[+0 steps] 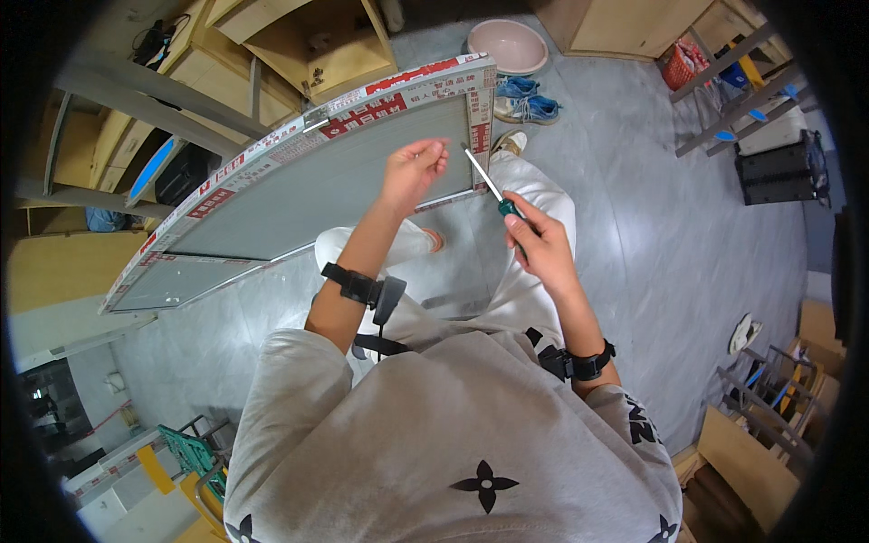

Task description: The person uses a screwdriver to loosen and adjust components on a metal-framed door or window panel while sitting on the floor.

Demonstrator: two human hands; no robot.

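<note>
In my right hand (543, 242) is a screwdriver (486, 175), its green handle wrapped by my fingers and its metal shaft pointing up and to the left. The tip is close to the end bar of a large framed panel (362, 107), but I cannot tell whether they touch. Red and white printed protective film covers the panel's frame, around a grey sheet. My left hand (415, 172) is raised over the panel with thumb and fingers pinched together. Anything between those fingertips is too small to make out. The panel's corner end lies between my legs and the far floor.
A pink basin (508, 47) and blue shoes (527, 101) sit on the grey floor (661, 217) beyond the panel. Wooden cabinets (312, 54) stand at the far left. At right are a black crate (783, 172), a red basket (683, 65) and grey metal bars (724, 68).
</note>
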